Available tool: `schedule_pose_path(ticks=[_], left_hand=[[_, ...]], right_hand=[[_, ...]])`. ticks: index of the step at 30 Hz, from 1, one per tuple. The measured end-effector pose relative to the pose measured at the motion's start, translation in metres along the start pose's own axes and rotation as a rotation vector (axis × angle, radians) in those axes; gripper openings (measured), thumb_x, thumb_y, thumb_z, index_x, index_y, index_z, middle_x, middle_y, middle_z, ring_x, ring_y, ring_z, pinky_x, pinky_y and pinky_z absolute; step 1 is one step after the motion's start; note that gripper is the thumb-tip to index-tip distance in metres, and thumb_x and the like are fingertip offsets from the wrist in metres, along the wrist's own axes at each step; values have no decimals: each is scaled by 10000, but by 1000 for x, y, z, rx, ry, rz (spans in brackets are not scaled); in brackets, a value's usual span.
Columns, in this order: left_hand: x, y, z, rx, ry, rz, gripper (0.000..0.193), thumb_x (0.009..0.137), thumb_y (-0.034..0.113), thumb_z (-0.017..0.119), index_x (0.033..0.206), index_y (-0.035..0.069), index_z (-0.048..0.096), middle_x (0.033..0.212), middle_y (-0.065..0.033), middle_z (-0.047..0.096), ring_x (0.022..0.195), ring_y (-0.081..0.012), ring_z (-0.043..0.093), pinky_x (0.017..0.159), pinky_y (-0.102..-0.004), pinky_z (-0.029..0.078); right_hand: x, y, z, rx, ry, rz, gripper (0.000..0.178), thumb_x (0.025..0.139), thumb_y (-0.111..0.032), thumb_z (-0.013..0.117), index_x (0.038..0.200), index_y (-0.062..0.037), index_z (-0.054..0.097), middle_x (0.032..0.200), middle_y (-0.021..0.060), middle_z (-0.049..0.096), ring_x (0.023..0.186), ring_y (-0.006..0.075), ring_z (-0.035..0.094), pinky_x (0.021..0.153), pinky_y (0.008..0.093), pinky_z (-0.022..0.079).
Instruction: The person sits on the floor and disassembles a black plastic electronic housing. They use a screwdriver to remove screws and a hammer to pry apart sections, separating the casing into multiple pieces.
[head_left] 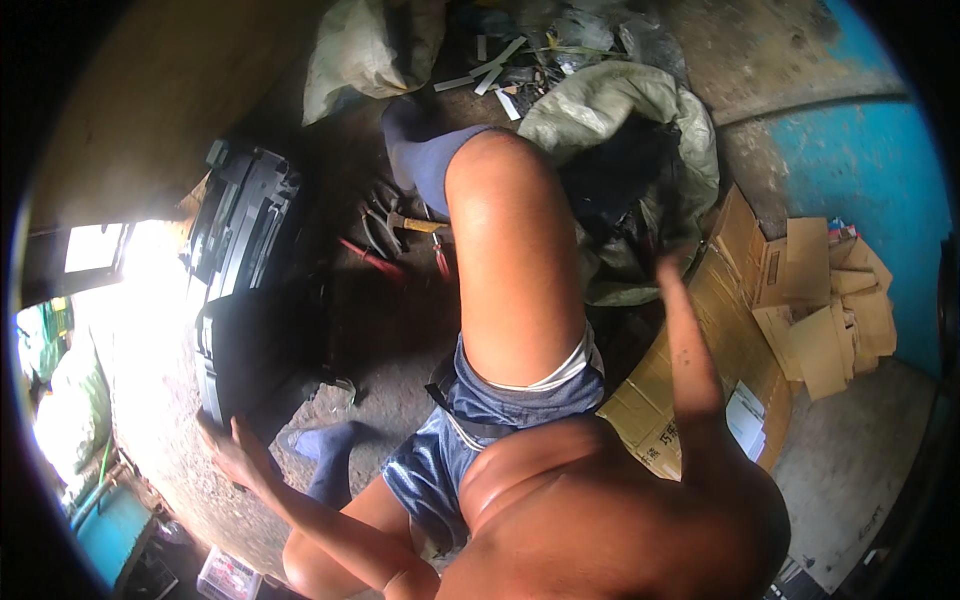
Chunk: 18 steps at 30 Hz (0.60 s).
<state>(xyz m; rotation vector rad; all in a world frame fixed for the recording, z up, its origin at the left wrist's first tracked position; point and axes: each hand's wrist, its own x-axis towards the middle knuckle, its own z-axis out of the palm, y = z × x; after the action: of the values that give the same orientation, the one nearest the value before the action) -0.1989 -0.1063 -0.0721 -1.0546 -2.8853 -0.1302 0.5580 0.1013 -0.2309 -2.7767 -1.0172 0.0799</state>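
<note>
My left hand [238, 455] is closed on the lower edge of a black flat casing [262, 350] with a grey rim, which stands tilted on the floor to my left. Its thumb and fingers lie on either side of that edge. Reaching out to the right, my right hand [668, 268] is at the mouth of a large pale woven sack [690, 140]. Dark stuff [625, 170] fills the sack's opening. The fingers of that hand are blurred and partly lost in shadow.
Beyond the casing stands a stack of dark casings [250, 215]. Between it and my leg lie a hammer [415, 224] and red-handled tools [375, 262]. Flattened cardboard [720, 330] and cardboard pieces [830, 320] lie to the right. Another sack [375, 50] and scattered strips [495, 70] are farther off.
</note>
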Motion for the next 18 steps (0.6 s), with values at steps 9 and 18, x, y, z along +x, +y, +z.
schedule_pose_path(ticks=[9,18], left_hand=[[-10,27,-22,-144,49,73,707,839,331,769,1501,245,540,1312,-110,636,1201,-314,608,1046,-474,401],[-47,37,-18,-296,271,180,514,787,226,840,1291,228,735,1297,-76,689,1165,-257,643,1023,-433,414]], right_hand=[[-8,-167,51,469,-568,-594,444,1029,-365,632,1273,6,644,1180,103,706,1005,197,664,905,325,534],[-212,-382,-210,845,-596,-1324,257,978,-81,683,1231,-42,710,1194,78,714,1083,176,665,929,313,517]])
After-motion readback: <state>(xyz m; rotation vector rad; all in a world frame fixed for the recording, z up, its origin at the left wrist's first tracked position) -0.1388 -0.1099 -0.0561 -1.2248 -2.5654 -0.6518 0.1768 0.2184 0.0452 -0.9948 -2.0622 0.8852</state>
